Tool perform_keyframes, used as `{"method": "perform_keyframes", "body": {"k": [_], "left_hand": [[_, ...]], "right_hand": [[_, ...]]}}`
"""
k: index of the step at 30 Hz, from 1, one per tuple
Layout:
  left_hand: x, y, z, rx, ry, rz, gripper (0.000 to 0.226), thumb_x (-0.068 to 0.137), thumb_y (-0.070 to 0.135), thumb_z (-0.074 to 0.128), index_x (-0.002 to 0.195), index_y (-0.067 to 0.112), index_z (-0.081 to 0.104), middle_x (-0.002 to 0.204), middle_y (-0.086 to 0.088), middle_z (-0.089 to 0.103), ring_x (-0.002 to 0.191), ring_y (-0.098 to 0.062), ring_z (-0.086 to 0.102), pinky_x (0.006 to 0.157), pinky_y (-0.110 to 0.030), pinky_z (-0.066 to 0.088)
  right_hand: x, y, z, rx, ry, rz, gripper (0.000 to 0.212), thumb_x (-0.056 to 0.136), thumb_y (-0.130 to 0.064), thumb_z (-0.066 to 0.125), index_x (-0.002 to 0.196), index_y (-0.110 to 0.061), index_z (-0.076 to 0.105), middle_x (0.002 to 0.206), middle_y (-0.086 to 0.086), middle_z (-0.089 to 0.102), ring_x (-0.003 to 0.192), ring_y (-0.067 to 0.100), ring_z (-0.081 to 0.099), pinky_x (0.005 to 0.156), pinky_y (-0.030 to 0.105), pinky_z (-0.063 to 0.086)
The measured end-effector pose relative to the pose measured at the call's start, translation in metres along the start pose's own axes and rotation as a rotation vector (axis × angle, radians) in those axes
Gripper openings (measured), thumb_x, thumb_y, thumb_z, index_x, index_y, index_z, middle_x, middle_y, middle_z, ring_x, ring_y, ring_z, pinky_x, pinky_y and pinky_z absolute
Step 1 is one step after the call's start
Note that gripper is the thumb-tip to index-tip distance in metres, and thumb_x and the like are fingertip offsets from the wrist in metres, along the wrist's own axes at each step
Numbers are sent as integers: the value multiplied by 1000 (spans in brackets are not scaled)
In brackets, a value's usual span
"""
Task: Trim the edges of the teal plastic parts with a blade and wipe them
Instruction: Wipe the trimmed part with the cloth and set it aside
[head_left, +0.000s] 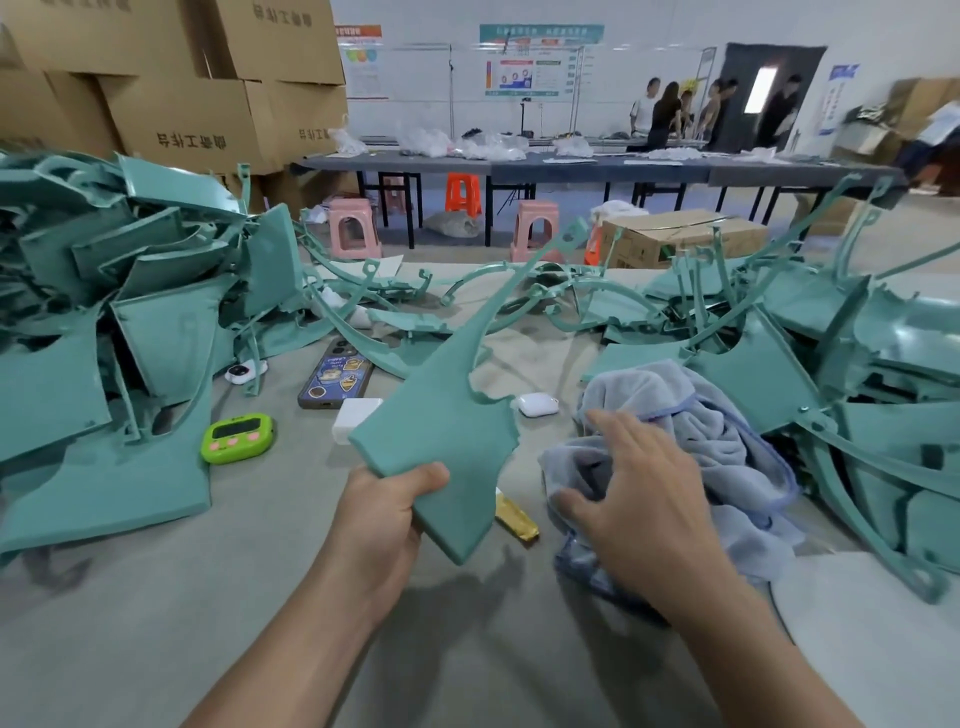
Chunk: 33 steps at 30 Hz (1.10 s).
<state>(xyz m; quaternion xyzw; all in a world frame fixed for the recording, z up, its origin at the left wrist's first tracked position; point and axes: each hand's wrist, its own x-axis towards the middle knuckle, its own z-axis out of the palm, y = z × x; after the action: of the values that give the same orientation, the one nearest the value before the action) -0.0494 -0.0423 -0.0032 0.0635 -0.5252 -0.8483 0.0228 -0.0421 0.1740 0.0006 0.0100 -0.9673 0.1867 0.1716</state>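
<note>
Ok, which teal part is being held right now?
The long tapered teal part gripped at its near end by the left hand, raised; the rest lie heaped on the table.

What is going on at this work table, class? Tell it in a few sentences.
A person's left grip holds a teal plastic part by its wide end, raised above the table. The right grip, fingers spread, reaches onto the bunched blue cloth, not yet clasping it. A yellow tool, perhaps the blade, lies on the table between them. Heaps of teal parts lie on both sides.
</note>
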Motion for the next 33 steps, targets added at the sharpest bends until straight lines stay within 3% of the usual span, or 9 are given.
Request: {"method": "perform_keyframes", "body": {"k": [3,6,8,11,14,17,21,26,33], "left_hand": [[-1,3,1,16,7,31,51,84,-18,55,89,25,82,99,-5,79,86,-18,75,78,-36,57],[-3,2,3,-40,5,-4,53,83,-22,48,94,19,80,102,-10,78,91,-24,75,83,-41,57],[-4,2,8,-98,-78,-66,50,81,-23,45,110,7,72,109,-16,76,96,-30,74,78,-42,60],[-11,3,13,-121,-231,-110,38,75,-16,53,97,2,78,98,-22,76,87,-32,75,69,-37,62],[-14,3,5,-225,-365,-138,38,75,-20,51,78,3,80,84,-20,75,77,-28,75,66,-33,62],[-13,8,4,-215,-470,-144,51,59,-22,45,98,-8,76,103,-30,72,96,-38,72,80,-40,61],[-11,12,8,-190,-466,-165,58,57,-23,44,110,-16,67,109,-37,66,97,-45,68,83,-49,59],[-2,2,-5,-142,-345,-141,54,47,-18,51,85,7,81,86,-25,71,76,-32,71,61,-36,59],[-9,-6,8,-21,-286,-54,57,49,-13,50,105,-15,66,103,-42,63,93,-44,66,84,-49,55]], "right_hand": [[5,-5,-3,48,-104,59,9,90,-27,63,87,-29,55,87,-10,60,90,24,60,72,32,34],[-2,-8,-18,384,245,114,16,96,-17,63,87,-29,61,78,-11,62,74,17,57,61,28,37],[-17,-26,-31,390,496,-27,13,93,-20,68,100,-31,68,86,-16,63,78,9,56,67,12,38],[-32,-68,-22,373,416,-259,16,87,-28,68,103,-29,72,94,-17,66,87,4,56,81,1,34],[-28,-93,-2,383,337,-382,16,86,-15,76,101,-21,78,96,-10,72,89,15,63,84,15,43],[2,-92,-4,283,459,-344,13,87,-5,77,98,-13,77,93,1,73,88,27,65,81,37,49],[29,-99,-5,367,463,-124,12,91,-10,70,100,-10,78,92,5,71,88,25,61,76,35,43],[-1,-104,22,440,212,-355,13,96,-24,69,86,-21,76,79,-8,63,73,8,50,67,19,38],[61,-102,5,186,480,-161,28,87,-8,74,68,-20,58,65,-5,42,57,17,33,53,30,25]]}}
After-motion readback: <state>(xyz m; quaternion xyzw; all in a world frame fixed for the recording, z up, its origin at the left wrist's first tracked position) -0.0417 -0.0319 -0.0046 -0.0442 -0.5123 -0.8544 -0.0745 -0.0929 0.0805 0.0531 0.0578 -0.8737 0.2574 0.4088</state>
